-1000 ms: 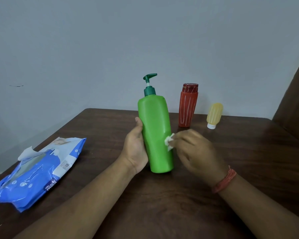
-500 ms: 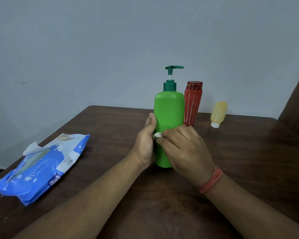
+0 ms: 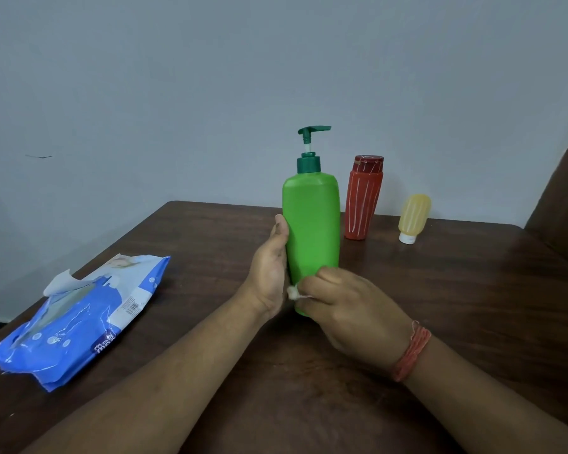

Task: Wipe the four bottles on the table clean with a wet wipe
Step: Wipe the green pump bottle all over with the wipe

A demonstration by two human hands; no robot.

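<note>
The green pump bottle (image 3: 311,224) stood upright on the dark wooden surface (image 3: 456,290), a little toward the person from the other bottles. The left hand (image 3: 269,273) was laid against the bottle's left side, thumb pointing up along the plastic and the palm curved to the body; the fingers went round behind, out of my sight. The right hand (image 3: 345,306) was low at the bottle's base, its fingers curled and pinching a small crumpled wet wipe (image 3: 293,292), which it pressed to the lower left front of the bottle, just beside the heel of the left hand. A band of orange-red thread (image 3: 411,350) circled the right wrist.

Behind and to the right stood a red bottle (image 3: 363,199) with pale vertical stripes, upright and near the green one but apart from it. Further right a small yellow bottle (image 3: 413,217) rested on its white cap, leaning slightly. Well off to the left lay a blue pack of wipes (image 3: 79,317), flat on the surface, its top flap peeled up. A fourth bottle I could not see.
</note>
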